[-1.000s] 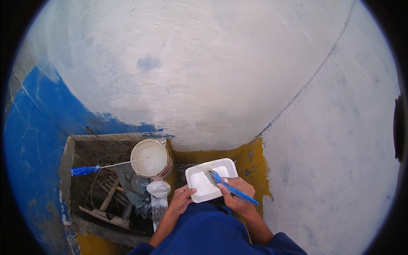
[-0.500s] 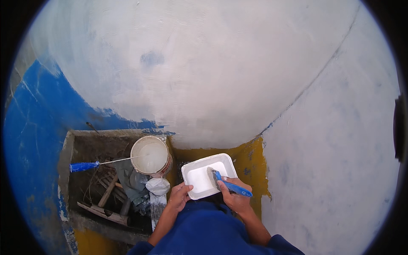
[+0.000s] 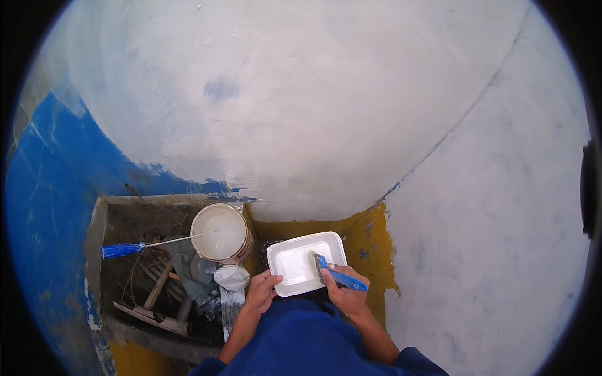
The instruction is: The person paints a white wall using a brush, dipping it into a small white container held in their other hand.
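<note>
My left hand [image 3: 261, 291] grips the near left corner of a white rectangular tray [image 3: 273, 255] with raised sides, thumb over the rim. White paint [image 3: 293, 263] covers the tray's bottom. In my right hand [image 3: 347, 294] is a paintbrush [image 3: 347, 279] with a blue handle, its fingers closed round it. The brush's bristles point left and rest in the paint, toward the tray's right side.
Left of the tray, a bucket [image 3: 242, 254] of whitish paint holds a blue-handled roller [image 3: 123, 250]. A concrete trough [image 3: 94, 263] contains a hammer-like tool [image 3: 158, 284], sticks and grey cloth [image 3: 182, 254]. Ahead stands a white-smeared wall [image 3: 326, 119], meeting another wall [image 3: 489, 225] at right.
The whole view has shifted slightly. The brush still sits in the tray, its handle turned a little, and both hands keep their holds.
</note>
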The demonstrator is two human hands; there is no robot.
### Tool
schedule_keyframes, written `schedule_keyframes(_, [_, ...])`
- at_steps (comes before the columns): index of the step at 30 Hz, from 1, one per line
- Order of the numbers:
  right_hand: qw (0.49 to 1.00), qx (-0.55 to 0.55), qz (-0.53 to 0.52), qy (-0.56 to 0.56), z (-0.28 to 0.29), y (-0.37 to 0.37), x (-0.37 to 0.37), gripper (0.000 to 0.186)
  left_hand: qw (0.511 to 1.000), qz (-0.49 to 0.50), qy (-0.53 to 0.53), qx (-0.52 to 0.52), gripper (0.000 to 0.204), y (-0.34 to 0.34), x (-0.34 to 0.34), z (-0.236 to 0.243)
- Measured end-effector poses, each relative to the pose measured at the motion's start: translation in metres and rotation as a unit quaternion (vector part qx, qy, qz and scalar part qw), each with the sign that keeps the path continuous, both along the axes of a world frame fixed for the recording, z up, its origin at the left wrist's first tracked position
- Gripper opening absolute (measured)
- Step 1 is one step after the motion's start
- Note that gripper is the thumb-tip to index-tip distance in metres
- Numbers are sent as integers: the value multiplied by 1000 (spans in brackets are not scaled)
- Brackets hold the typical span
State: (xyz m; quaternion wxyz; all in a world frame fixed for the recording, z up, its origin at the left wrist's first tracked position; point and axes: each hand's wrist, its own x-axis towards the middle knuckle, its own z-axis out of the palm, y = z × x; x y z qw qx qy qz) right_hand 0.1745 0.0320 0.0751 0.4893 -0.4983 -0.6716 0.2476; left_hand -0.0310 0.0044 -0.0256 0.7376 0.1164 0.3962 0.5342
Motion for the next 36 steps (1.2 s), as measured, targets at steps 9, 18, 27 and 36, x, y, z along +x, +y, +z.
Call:
schedule_keyframes(9, [997,63,-38,3,4,-11,-6,13,1000,1,1,-1,38,3,1,-2])
schedule_keyframes(18, [996,70,-46,10,2,-2,0,14,1000,17,-8,-17,35,5,3,0])
schedule_keyframes(27, [998,-26,-49,9,-7,8,3,14,1000,26,-5,-7,32,8,8,-10])
schedule_keyframes(36, [972,-45,-120,199,-7,18,1,21,999,38,-12,-34,36,14,8,-10])
